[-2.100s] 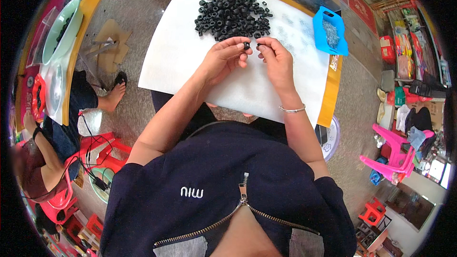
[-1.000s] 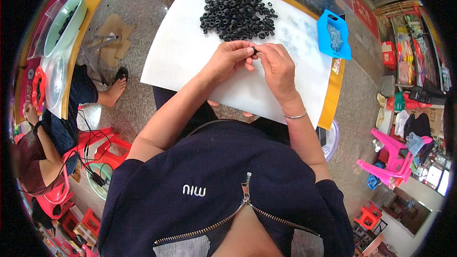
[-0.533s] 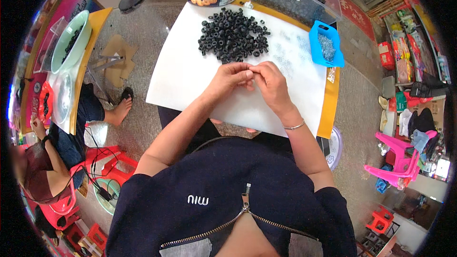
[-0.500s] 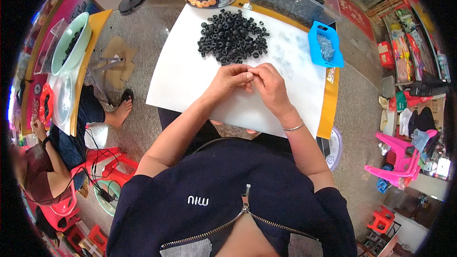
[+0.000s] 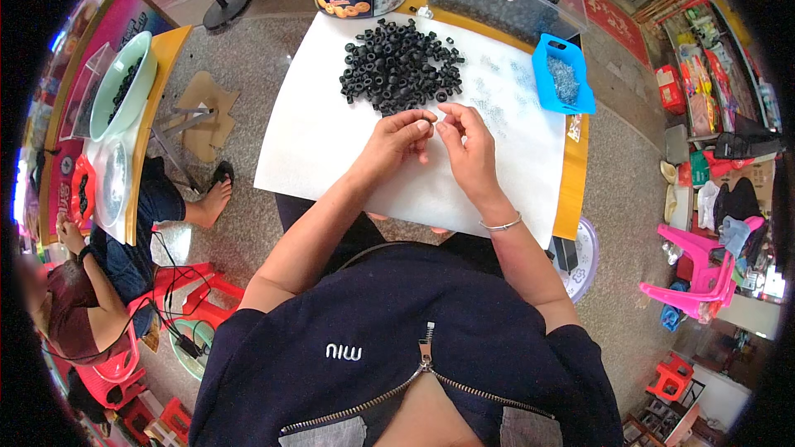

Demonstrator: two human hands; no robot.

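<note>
My left hand (image 5: pixel 391 146) pinches a small black ring-like part (image 5: pixel 429 122) between thumb and fingertips, just in front of the near edge of a heap of black parts (image 5: pixel 400 66). Close beside it is my right hand (image 5: pixel 469 149), its fingers curled and thumb drawn toward the index finger. Anything in those fingertips is too small to make out. Both hands are over a white sheet (image 5: pixel 331 145) on the table. Small clear pieces lie scattered on the sheet to the right of the heap. A blue plastic basket (image 5: pixel 542 74) at the right edge holds many more.
At the back stand a round tin (image 5: pixel 361 7) and a clear plastic box (image 5: pixel 497 0), both holding black parts. To the left, another person (image 5: pixel 91 298) sits by a second table with a pale green bowl (image 5: pixel 142 87). A pink stool (image 5: pixel 700 269) stands at right.
My right hand's fingertips have come slightly apart from my left hand's, and the black part now shows in the left fingers. The whole view has shifted slightly.
</note>
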